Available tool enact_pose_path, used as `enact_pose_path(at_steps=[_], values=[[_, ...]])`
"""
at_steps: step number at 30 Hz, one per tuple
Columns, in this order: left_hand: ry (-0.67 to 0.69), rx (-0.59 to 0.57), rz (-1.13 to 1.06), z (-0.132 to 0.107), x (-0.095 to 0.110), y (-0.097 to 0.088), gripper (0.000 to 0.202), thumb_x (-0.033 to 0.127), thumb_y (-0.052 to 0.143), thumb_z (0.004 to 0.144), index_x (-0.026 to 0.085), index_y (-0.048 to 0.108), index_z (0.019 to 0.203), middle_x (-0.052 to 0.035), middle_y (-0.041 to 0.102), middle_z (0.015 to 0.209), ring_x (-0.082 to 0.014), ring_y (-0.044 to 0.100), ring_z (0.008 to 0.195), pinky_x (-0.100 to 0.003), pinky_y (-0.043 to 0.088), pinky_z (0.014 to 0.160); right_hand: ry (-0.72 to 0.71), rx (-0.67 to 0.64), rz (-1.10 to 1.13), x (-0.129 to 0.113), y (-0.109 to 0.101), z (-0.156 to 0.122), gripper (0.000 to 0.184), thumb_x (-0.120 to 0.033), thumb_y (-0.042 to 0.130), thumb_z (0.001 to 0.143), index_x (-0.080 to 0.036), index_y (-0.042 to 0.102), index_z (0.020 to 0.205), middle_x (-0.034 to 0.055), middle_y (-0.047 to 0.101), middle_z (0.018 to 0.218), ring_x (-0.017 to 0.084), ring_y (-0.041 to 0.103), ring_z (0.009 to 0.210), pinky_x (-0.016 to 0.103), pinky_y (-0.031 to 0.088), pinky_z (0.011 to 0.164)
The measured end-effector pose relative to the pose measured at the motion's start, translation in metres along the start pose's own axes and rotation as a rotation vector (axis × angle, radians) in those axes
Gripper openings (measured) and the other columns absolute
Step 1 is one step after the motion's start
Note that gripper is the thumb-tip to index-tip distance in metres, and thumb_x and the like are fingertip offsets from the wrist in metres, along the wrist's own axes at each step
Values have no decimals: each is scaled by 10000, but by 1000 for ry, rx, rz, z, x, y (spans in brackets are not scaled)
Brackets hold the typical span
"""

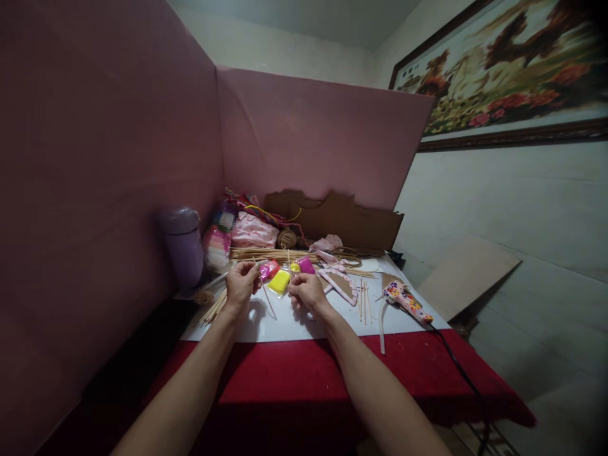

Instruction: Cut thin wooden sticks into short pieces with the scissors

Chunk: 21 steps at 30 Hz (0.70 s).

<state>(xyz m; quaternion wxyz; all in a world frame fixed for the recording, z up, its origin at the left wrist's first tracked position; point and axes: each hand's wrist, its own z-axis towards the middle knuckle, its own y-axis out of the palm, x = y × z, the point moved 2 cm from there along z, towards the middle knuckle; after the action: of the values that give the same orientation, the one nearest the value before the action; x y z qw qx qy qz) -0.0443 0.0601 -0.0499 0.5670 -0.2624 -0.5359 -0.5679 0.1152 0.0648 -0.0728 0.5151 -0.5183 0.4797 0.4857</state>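
Note:
Fingers pinched, my left hand (240, 285) grips a thin wooden stick (268, 304) that slants down toward the white board. My right hand (306, 292) is closed on another thin stick (289, 258), which points upward from the fingertips. Between and behind the hands lie a yellow clay packet (279, 282), a pink-red packet (269, 270) and a magenta packet (306, 265). To the right of my right hand is a cardboard piece edged in pink fabric (339, 285). Several short sticks (365, 301) rest beside it.
A floral glue gun (406, 301) with a glue stick and black cord lies right. Wooden sticks (266, 254), twine (286, 239), pink fabric (256, 231) and torn cardboard (332, 218) sit at the back. A purple bottle (184, 253) stands left. Red cloth (294, 373) covers the front.

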Motion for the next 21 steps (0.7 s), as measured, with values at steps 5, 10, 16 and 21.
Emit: enact_pose_path(at_steps=[5, 10, 16, 21], values=[[7, -4, 20, 0, 0, 0, 284, 359, 681, 581, 153, 510, 675, 59, 483, 368, -67, 386, 292, -164, 251, 281, -11, -25, 54, -1, 1, -2, 104, -62, 560, 626, -152, 514, 648, -54, 525, 418, 77, 479, 328, 157, 378, 301], [5, 0, 24, 1, -2, 0, 286, 361, 676, 582, 152, 507, 679, 59, 487, 373, -66, 386, 296, -165, 253, 284, 10, -100, 174, -2, 1, -4, 182, -36, 579, 568, -138, 528, 709, -38, 556, 459, 92, 516, 378, 172, 403, 332], [-5, -7, 25, 1, -4, -1, 304, 382, 684, 582, 150, 512, 677, 60, 481, 365, -66, 380, 288, -165, 242, 283, -1, -149, 227, -4, 1, -5, 204, -80, 638, 528, -128, 549, 705, -26, 570, 530, 91, 531, 417, 171, 393, 336], [-19, -7, 15, 0, -3, 0, 306, 376, 693, 584, 150, 514, 684, 66, 481, 368, -62, 383, 288, -159, 241, 285, -27, -137, 200, -6, 0, -6, 210, -124, 667, 528, -130, 555, 707, -22, 574, 560, 86, 534, 433, 155, 370, 321]])
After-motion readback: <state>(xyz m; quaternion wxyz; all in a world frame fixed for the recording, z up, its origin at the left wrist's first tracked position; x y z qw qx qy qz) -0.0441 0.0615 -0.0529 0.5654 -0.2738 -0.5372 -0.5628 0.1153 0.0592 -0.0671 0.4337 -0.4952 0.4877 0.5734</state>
